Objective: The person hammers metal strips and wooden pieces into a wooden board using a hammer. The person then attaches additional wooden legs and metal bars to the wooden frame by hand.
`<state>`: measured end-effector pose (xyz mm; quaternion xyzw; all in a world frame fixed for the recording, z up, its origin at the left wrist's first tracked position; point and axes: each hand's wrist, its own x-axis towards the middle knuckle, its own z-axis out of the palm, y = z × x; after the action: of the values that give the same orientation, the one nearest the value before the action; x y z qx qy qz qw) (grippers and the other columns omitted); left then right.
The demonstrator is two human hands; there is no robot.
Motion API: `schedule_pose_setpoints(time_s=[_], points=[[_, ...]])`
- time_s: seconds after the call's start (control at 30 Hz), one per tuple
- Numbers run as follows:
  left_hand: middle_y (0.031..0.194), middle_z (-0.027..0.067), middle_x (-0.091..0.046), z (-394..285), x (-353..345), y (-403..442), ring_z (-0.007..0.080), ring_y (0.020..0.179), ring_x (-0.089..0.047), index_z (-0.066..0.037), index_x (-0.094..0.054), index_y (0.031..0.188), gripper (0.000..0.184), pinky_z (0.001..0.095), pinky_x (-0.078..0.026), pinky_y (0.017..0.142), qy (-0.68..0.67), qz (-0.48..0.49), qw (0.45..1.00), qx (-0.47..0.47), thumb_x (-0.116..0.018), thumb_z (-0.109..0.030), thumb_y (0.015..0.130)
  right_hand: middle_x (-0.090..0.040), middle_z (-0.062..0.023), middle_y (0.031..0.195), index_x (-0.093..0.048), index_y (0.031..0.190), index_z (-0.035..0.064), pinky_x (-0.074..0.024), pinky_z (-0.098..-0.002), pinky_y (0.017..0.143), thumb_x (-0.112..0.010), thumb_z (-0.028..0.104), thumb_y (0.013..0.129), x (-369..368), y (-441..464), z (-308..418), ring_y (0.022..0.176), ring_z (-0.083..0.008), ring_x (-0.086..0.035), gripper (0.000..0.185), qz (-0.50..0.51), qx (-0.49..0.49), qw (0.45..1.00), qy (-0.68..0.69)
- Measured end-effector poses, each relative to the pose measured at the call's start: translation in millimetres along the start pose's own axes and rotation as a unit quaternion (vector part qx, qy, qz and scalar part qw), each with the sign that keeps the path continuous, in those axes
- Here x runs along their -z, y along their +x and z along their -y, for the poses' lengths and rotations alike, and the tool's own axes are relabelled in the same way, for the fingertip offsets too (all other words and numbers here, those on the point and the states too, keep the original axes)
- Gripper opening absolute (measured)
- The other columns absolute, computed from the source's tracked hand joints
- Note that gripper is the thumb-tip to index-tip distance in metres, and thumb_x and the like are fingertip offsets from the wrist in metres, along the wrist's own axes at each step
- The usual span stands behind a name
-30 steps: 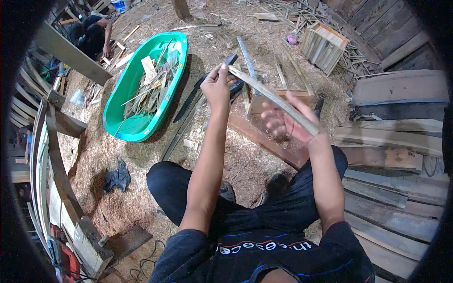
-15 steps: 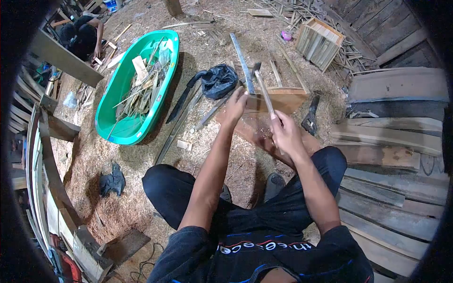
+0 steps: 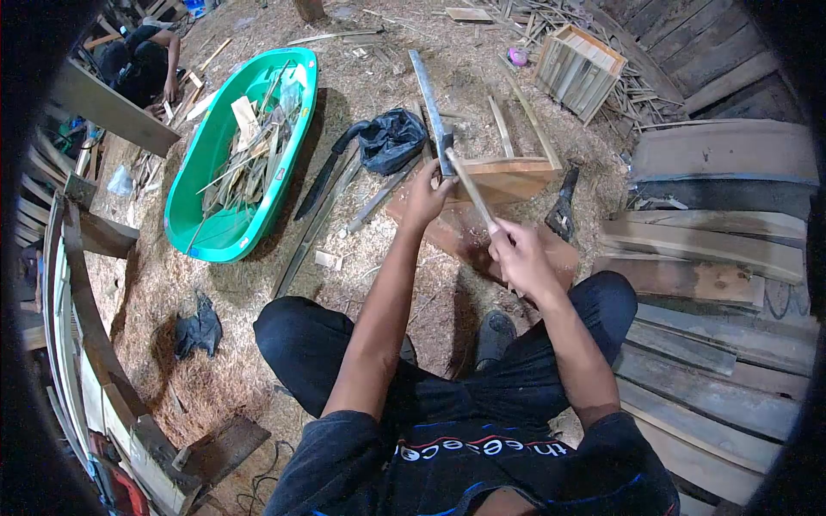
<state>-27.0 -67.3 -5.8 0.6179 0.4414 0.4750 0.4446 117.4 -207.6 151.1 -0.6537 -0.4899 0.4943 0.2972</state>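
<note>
A hammer with a pale wooden handle (image 3: 471,193) is gripped in my right hand (image 3: 519,255). Its dark head (image 3: 446,143) lies over the near part of a long grey strip (image 3: 424,86). My left hand (image 3: 423,196) closes round the strip's near end, at the left end of a brown wooden board (image 3: 508,182); part of its fingers is hidden. That board stands on edge on another reddish-brown board (image 3: 443,236), which lies low before my feet.
A green tub (image 3: 181,193) of wood scraps stands left. Near it lie a black plastic bag (image 3: 391,142) and a dark long-bladed tool (image 3: 320,176). Planks (image 3: 705,241) are stacked right, with a slatted wooden box (image 3: 576,73) behind. Another person (image 3: 142,64) crouches far left.
The hammer head has come down from above the board onto the strip, and its handle has tilted left. My left fingers have closed in round the strip's near end. The view has shifted slightly.
</note>
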Motion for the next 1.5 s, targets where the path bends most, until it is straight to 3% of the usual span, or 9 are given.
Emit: schedule_pose_setpoints(time_s=[0.23, 0.33, 0.43, 0.57, 0.7, 0.87, 1.23, 1.4, 1.5], points=[[0.109, 0.0151, -0.065, 8.7, 1.5, -6.7, 0.0239, 0.103, -0.061, -0.001, -0.056, 0.121, 0.046, 0.0344, -0.046, 0.091, 0.005, -0.007, 1.0, 0.001, -0.072, -0.015, 0.08, -0.056, -0.0044, 0.072, -0.056, 0.118, -0.0044, -0.0444, -0.0283, 0.06, -0.048, 0.016, 0.096, -15.7, -6.0, -6.0, 0.067, -0.0094, -0.051, 0.03, -0.082, 0.18, 0.98, 0.028], [0.109, 0.0147, -0.065, 13.8, -1.8, -3.9, 0.024, 0.103, -0.061, -0.002, -0.056, 0.122, 0.047, 0.0346, -0.046, 0.092, 0.009, -0.013, 1.0, -0.009, -0.073, -0.015, 0.08, -0.062, -0.0095, 0.079, -0.054, 0.12, -0.0056, -0.0465, -0.03, 0.065, -0.048, 0.014, 0.096, -6.5, 1.0, -10.9, 0.071, -0.0113, -0.054, 0.032, -0.03, 0.045, 0.996, -0.065], [0.11, 0.0148, -0.064, 17.1, -3.4, -4.5, 0.0243, 0.103, -0.061, -0.002, -0.056, 0.122, 0.048, 0.0346, -0.046, 0.092, 0.022, -0.018, 1.0, -0.002, -0.074, -0.017, 0.079, -0.064, -0.0169, 0.078, -0.056, 0.119, -0.0048, -0.0474, -0.0335, 0.066, -0.049, 0.019, 0.096, -9.0, -11.2, 13.6, 0.069, -0.0166, -0.06, 0.033, -0.098, 0.16, 0.982, 0.01], [0.108, 0.0153, -0.065, 15.9, -3.2, -6.1, 0.0252, 0.102, -0.061, -0.002, -0.057, 0.12, 0.05, 0.0344, -0.046, 0.091, -0.015, -0.011, 1.0, -0.003, -0.076, -0.02, 0.078, -0.063, -0.0214, 0.076, -0.058, 0.116, -0.0031, -0.0462, -0.0369, 0.064, -0.048, 0.021, 0.097, -10.9, -3.0, -19.1, 0.071, -0.0189, -0.063, 0.032, -0.028, 0.066, 0.995, -0.076], [0.114, 0.014, -0.063, 18.1, -2.8, -4.2, 0.0224, 0.108, -0.059, 0.0, -0.053, 0.124, 0.048, 0.0341, -0.045, 0.094, 0.03, 0.014, 0.999, 0.03, -0.072, -0.015, 0.083, -0.059, -0.0243, 0.072, -0.057, 0.114, -0.0031, -0.0463, -0.0381, 0.062, -0.049, 0.02, 0.096, -14.7, -11.7, 0.1, 0.065, -0.0267, -0.063, 0.031, -0.089, 0.123, 0.988, -0.01], [0.111, 0.0145, -0.064, 6.9, -2.1, -9.1, 0.0234, 0.103, -0.061, -0.001, -0.056, 0.121, 0.046, 0.0345, -0.046, 0.092, 0.032, -0.006, 0.999, -0.009, -0.073, -0.017, 0.081, -0.048, -0.0156, 0.063, -0.057, 0.104, -0.0037, -0.0439, -0.0347, 0.057, -0.046, 0.017, 0.097, -8.4, -1.0, -30.1, 0.058, -0.0138, -0.049, 0.025, -0.041, 0.116, 0.988, -0.088], [0.103, 0.0132, -0.066, 2.9, -2.6, -9.0, 0.0205, 0.1, -0.061, 0.0, -0.057, 0.119, 0.046, 0.0334, -0.047, 0.089, 0.006, -0.014, 1.0, -0.003, -0.074, -0.016, 0.079, -0.052, -0.0074, 0.062, -0.059, 0.106, -0.0054, -0.0395, -0.0307, 0.052, -0.05, 0.018, 0.096, -13.6, -9.0, -19.3, 0.057, -0.0094, -0.046, 0.027, -0.085, 0.119, 0.989, -0.019], [0.119, 0.0133, -0.06, 5.8, 4.7, -6.3, 0.0233, 0.113, -0.056, 0.001, -0.052, 0.125, 0.048, 0.0344, -0.043, 0.097, -0.09, 0.026, 0.995, 0.04, -0.07, -0.013, 0.084, -0.054, -0.0009, 0.063, -0.059, 0.107, -0.004, -0.0377, -0.0265, 0.049, -0.049, 0.02, 0.097, -15.6, -5.3, -18.5, 0.053, -0.0079, -0.045, 0.028, -0.087, 0.139, 0.986, -0.01], [0.131, 0.0131, -0.052, 11.7, 18.9, 11.1, 0.0232, 0.122, -0.049, 0.001, -0.047, 0.132, 0.046, 0.0353, -0.04, 0.102, -0.161, -0.017, 0.987, 0.022, -0.061, -0.014, 0.092, -0.051, 0.0014, 0.065, -0.058, 0.113, -0.0009, -0.0378, -0.0222, 0.045, -0.046, 0.02, 0.099, -12.3, -17.0, -3.5, 0.05, -0.0055, -0.046, 0.027, -0.003, 0.042, 0.991, 0.131]])
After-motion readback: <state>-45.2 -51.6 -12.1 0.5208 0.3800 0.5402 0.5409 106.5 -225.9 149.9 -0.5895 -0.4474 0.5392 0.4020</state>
